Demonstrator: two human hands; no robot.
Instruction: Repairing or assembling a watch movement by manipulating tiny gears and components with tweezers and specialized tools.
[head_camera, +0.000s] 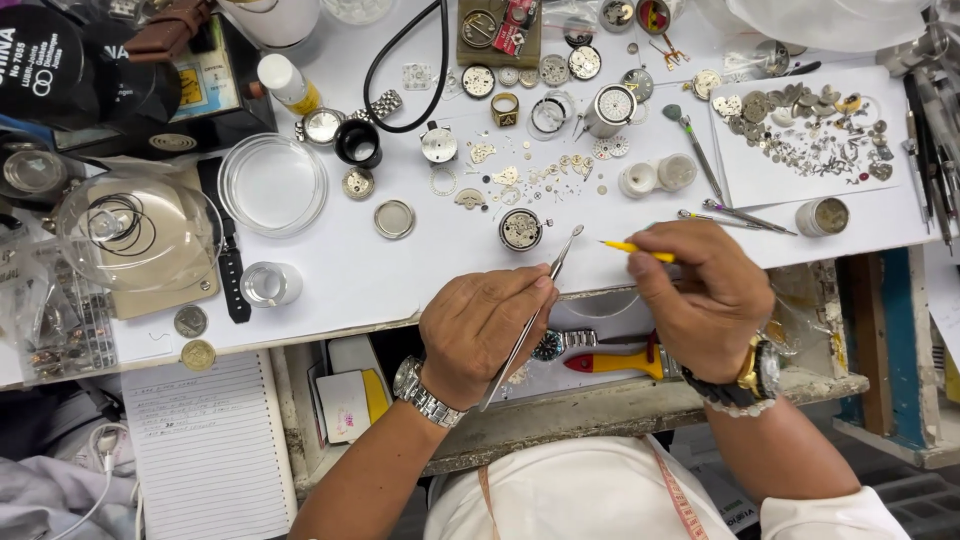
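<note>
Left hand (483, 330): your nearest hand, wrist in a steel-link watch, fingers pressed together around the steel tweezers (530, 322), thumb and forefinger pinching the upper shaft.
Tweezers: long, thin, bright metal, slanting up and right; the tips end just right of the watch movement (520, 229), not clearly touching it.
Watch movement: small round disc in a metal ring, silver with fine gear detail, lying on the white work sheet (330, 270) just beyond your left fingertips and left of the yellow tool's tip.
Right hand (705, 297): curled tight, fingers closed on the yellow-handled tool (637, 248); gold-and-steel watch on the wrist.
Yellow-handled tool: slim, pointing left toward the tweezer tips, apart from the movement.
Loose parts (545, 172): tiny gears, bridges and plates scattered just beyond the movement.
Glass dish (272, 185): clear, round, shallow, well left.
Clear dome (135, 230): over black rings, far left.
Parts sheet (810, 135): heaped wheels, upper right.
Notebook (205, 440): lined, lower left.
</note>
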